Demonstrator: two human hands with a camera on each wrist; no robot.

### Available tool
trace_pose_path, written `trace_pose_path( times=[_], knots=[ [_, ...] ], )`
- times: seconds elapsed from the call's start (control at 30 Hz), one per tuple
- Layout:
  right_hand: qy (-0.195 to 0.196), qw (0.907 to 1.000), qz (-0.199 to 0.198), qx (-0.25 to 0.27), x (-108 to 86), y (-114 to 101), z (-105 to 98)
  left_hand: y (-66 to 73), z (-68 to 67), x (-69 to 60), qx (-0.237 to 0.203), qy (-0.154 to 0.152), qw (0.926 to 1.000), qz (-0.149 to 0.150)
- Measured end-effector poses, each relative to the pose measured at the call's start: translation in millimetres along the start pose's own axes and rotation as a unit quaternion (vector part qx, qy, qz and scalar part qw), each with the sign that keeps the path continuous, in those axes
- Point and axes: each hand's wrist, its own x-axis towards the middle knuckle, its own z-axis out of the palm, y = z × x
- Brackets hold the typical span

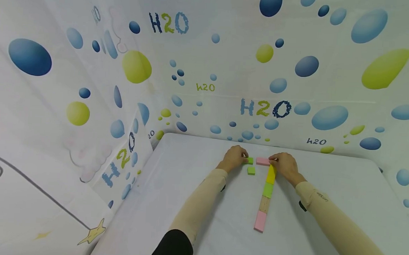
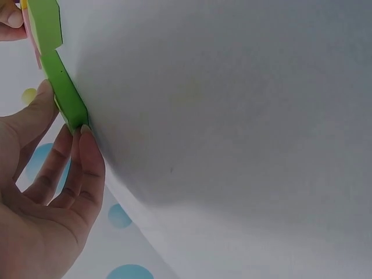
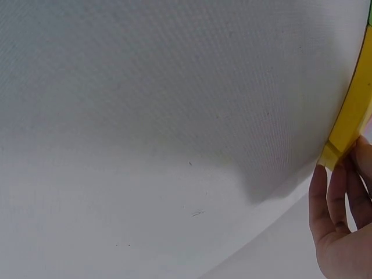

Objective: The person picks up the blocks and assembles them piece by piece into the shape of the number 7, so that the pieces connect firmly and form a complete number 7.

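Note:
In the head view, my left hand (image 1: 235, 158) pinches a green block (image 1: 250, 160) near the far side of the table; the left wrist view shows thumb and fingertips on this green block (image 2: 68, 96). A second small green block (image 1: 251, 170) lies just nearer. My right hand (image 1: 285, 165) holds the far end of a yellow block (image 1: 271, 175) between thumb and fingers, at the corner where a pink block (image 1: 262, 161) meets it. Nearer along the same row lie a green block (image 1: 267, 190), a wood-coloured block (image 1: 264, 204) and another pink block (image 1: 260, 221).
The blocks lie on a white-covered table (image 1: 175, 172). Behind it stands a white wall covering (image 1: 226, 109) with blue and green dots and lettering. More of this covering (image 1: 100, 81) rises on the left.

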Motion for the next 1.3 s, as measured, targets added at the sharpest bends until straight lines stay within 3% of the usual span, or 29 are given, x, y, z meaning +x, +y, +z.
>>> trace_pose_path(
  times=[0.57,1.0,1.3],
  knots=[
    [-0.005,1.0,0.007,0.0,-0.6,-1.1,0.5,9.6,4.1,0.2,-0.008,0.004,0.9996,-0.026],
    [-0.007,0.9999,0.008,0.003,-1.6,-1.6,1.9,7.3,8.0,2.1,-0.016,0.012,0.9997,-0.012],
    [0.01,0.9999,-0.01,0.001,-2.6,-0.2,0.9,9.6,5.6,0.9,0.002,0.017,0.9998,-0.014]
  ],
)
